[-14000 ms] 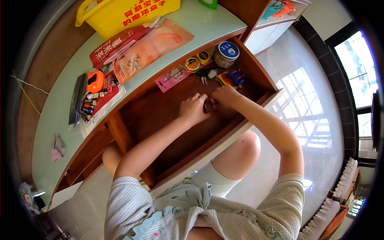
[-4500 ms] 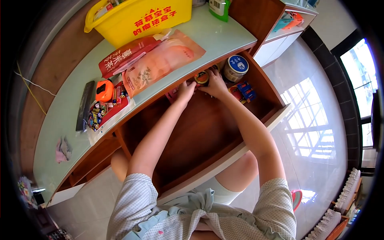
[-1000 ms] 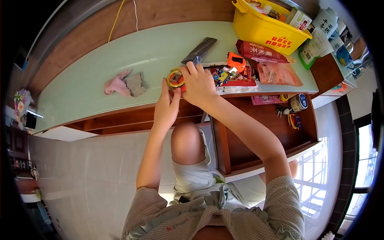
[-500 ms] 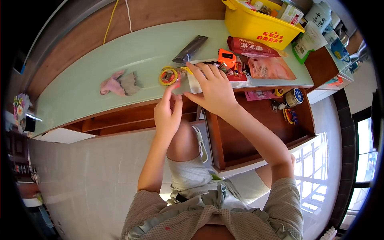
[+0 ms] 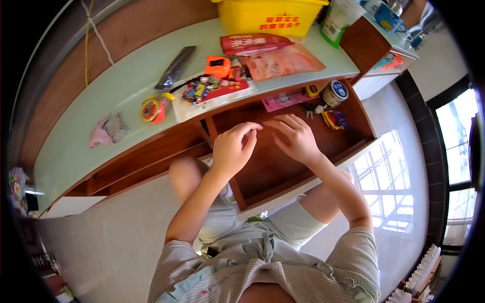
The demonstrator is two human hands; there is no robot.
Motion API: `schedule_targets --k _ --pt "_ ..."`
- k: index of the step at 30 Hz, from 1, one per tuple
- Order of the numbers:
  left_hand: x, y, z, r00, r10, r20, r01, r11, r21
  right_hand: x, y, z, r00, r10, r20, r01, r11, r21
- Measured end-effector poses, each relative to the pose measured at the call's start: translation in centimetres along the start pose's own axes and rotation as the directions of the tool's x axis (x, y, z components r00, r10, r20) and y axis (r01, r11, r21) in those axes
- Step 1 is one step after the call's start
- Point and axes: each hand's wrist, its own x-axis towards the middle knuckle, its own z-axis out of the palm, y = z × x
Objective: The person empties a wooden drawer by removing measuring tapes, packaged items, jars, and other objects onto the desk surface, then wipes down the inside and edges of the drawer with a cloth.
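My left hand [image 5: 234,150] is above the near left part of the open drawer [image 5: 283,174]. Its fingers are curled in towards the thumb, and anything inside them is hidden. Close by on the right, my right hand [image 5: 294,139] hovers over the same drawer with bent fingers, its thumb apart and nothing visible in it. Farther back in the drawer are a pink packet [image 5: 285,101], some keys [image 5: 309,110], a round tin with a blue lid [image 5: 336,93] and a small red, yellow and blue item [image 5: 334,120].
On the glass-topped cabinet [image 5: 70,136] lie a pink-grey cloth [image 5: 108,130], tape rolls [image 5: 152,110], a dark sleeve [image 5: 175,67], an orange tape measure [image 5: 218,66], several small batteries [image 5: 202,90] and food pouches [image 5: 285,61]. A yellow bin [image 5: 273,17] stands behind. The drawer front sticks out over my legs.
Both hands have moved from the tape rolls on the cabinet top to over the open drawer. The view has shifted to the right. An orange-red roll now shows beside the yellow one.
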Motion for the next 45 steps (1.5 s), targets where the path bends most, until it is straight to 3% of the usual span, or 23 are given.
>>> schedule_targets --k 6,13,17,21,23,28,32,38,41,45 --pt "3.1 -1.3 5.8 0.992 0.053 0.113 -0.067 0.990 0.127 -4.6 4.2 -2.5 0.975 0.164 0.152 -0.151 0.984 -0.096" --pt "5.9 -2.4 11.5 0.937 -0.001 0.349 -0.087 0.968 0.237 -7.1 10.2 -3.6 0.848 0.391 0.357 -0.323 0.916 -0.237" --pt "7.6 -3.2 14.7 0.907 -0.017 0.421 -0.112 0.954 0.278 -8.0 15.3 -2.8 0.829 0.434 0.352 -0.378 0.899 -0.219" --pt "9.0 -4.9 18.2 0.905 -0.011 0.424 -0.164 0.913 0.373 -6.4 18.0 -3.2 0.724 0.586 0.364 -0.550 0.809 -0.208" --pt "9.9 -5.5 19.7 0.897 -0.054 0.438 -0.144 0.903 0.406 -6.6 20.1 -2.4 0.758 0.575 0.308 -0.539 0.818 -0.200" --pt "11.6 -6.2 22.7 0.897 -0.199 0.394 0.046 0.929 0.366 -5.8 22.0 -1.2 0.712 0.629 0.313 -0.559 0.777 -0.288" --pt "11.9 -8.3 25.4 0.969 -0.126 0.211 0.051 0.943 0.330 -5.9 23.4 0.5 0.802 0.549 0.235 -0.443 0.811 -0.382" --pt "12.4 -7.2 25.9 0.946 -0.222 0.236 0.124 0.921 0.369 -4.7 23.8 1.7 0.815 0.501 0.291 -0.315 0.805 -0.503" --pt "12.5 -7.7 26.1 0.941 -0.228 0.249 0.139 0.934 0.330 -5.1 24.3 2.1 0.838 0.473 0.271 -0.309 0.822 -0.479" --pt "12.8 -9.6 26.7 0.937 -0.199 0.285 0.145 0.969 0.199 -5.2 23.8 1.5 0.771 0.584 0.254 -0.526 0.808 -0.265"
